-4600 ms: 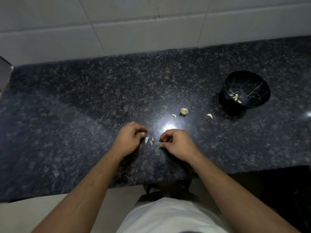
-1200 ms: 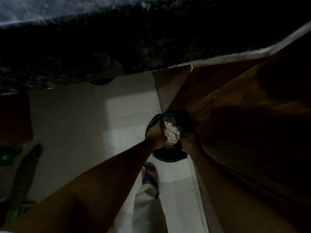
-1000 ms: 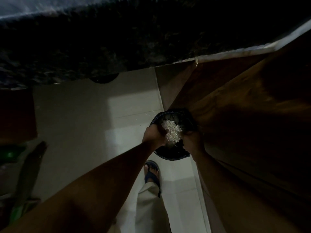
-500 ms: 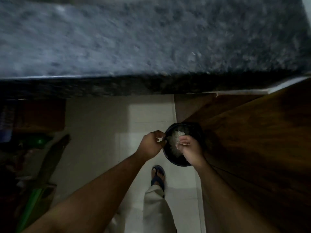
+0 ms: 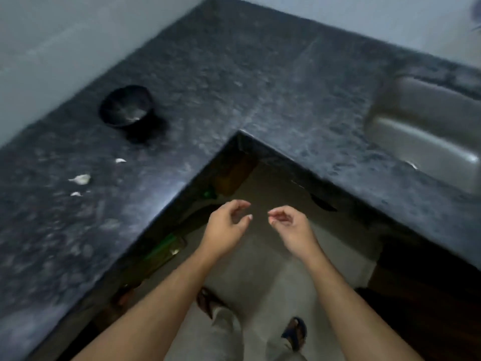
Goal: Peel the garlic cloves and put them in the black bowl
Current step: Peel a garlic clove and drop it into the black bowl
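Note:
The black bowl (image 5: 112,120) stands on the dark granite counter (image 5: 234,74) at the left, with pale bits inside it. A garlic piece (image 5: 81,179) and two small cloves (image 5: 120,160) (image 5: 76,194) lie on the counter in front of the bowl. My left hand (image 5: 227,226) and my right hand (image 5: 290,226) hang over the floor in the counter's inner corner, well to the right of the garlic. Both have loosely curled fingers and hold nothing. The picture is blurred.
The counter is L-shaped and wraps around me. A steel sink (image 5: 426,131) is set into its right arm. Below are the tiled floor (image 5: 273,269), my sandalled feet, dark items under the counter at the left, and a wooden panel at the lower right.
My hands were down at a dark container on the floor with a heap of garlic skins. Now they are raised and empty, the view has lifted to the counter, and the container is out of sight.

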